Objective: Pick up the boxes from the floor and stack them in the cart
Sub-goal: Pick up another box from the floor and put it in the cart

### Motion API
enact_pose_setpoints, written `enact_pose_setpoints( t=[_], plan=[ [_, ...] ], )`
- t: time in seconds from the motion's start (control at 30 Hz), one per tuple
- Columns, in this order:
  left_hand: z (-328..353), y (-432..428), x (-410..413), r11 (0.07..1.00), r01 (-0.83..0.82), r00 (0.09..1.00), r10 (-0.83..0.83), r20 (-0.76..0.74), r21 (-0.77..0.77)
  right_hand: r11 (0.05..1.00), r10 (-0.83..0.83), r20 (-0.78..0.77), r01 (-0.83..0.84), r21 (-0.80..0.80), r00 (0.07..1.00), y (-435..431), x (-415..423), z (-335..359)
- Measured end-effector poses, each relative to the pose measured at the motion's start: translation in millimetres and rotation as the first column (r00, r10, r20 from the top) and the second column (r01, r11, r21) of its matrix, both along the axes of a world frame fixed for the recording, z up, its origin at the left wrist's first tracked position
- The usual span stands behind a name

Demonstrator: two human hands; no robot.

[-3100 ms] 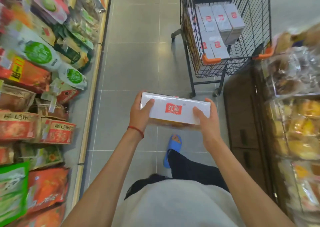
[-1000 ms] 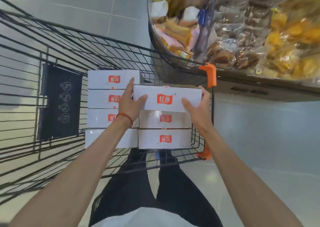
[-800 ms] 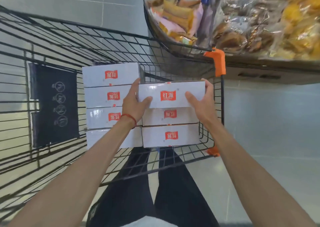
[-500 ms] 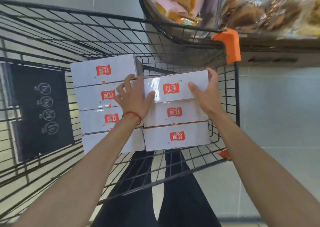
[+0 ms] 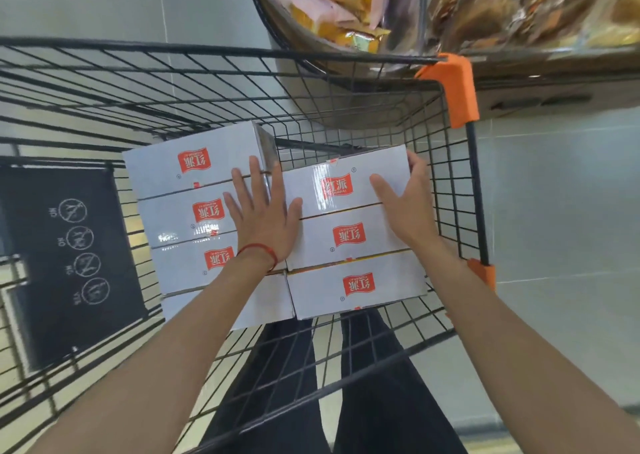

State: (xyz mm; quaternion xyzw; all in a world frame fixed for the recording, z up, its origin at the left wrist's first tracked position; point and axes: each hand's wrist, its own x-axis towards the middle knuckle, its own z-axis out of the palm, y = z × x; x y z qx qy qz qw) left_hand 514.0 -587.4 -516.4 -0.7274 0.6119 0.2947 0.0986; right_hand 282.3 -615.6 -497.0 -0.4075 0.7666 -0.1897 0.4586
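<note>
Likely light, stiff, slick: take the top box (image 5: 341,185) by its 2 ends; left hand (image 5: 263,218) flat, right hand (image 5: 405,204) open against its end.

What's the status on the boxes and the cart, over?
Left hand flat across the box rows, right hand open at the far right box's end. That box sits in the cart, in line with two others. Nothing blocking.
</note>
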Motion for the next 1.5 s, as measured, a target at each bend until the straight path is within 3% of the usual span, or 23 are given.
enact_pose_setpoints(
  t=[0.1,0.27,0.47,0.6,0.83,1.1,1.5],
  plan=[
    [20,-8,-5,0.999,-0.003,1.0,0.004,-0.017,0.05,1.0,-0.003,-0.001,0.003,0.014,1.0,11,1,18],
    [53,-8,-14,0.997,0.022,0.993,-0.013,-0.119,0.073,0.987,-0.162,0.14,0.161,0.018,0.977,47,0,66],
    [118,22,-56,0.998,-0.004,0.916,0.028,-0.4,0.062,0.915,-0.385,0.234,0.402,-0.027,0.893,111,-26,112],
    [157,58,-114,1.0,-0.024,0.863,0.02,-0.505,-0.002,0.823,-0.523,0.333,0.566,-0.041,0.785,166,-66,134],
    [191,125,-245,0.999,0.025,0.797,0.0,-0.605,0.033,0.643,-0.686,0.443,0.766,-0.001,0.577,258,-164,174],
    [211,173,-412,0.964,0.256,0.703,-0.137,-0.698,0.069,0.476,-0.79,0.443,0.88,0.008,0.423,354,-283,203],
    [221,157,-613,0.87,0.484,0.615,-0.264,-0.743,0.092,0.128,-0.893,0.435,0.992,0.012,0.11,374,-449,221]
  ],
)
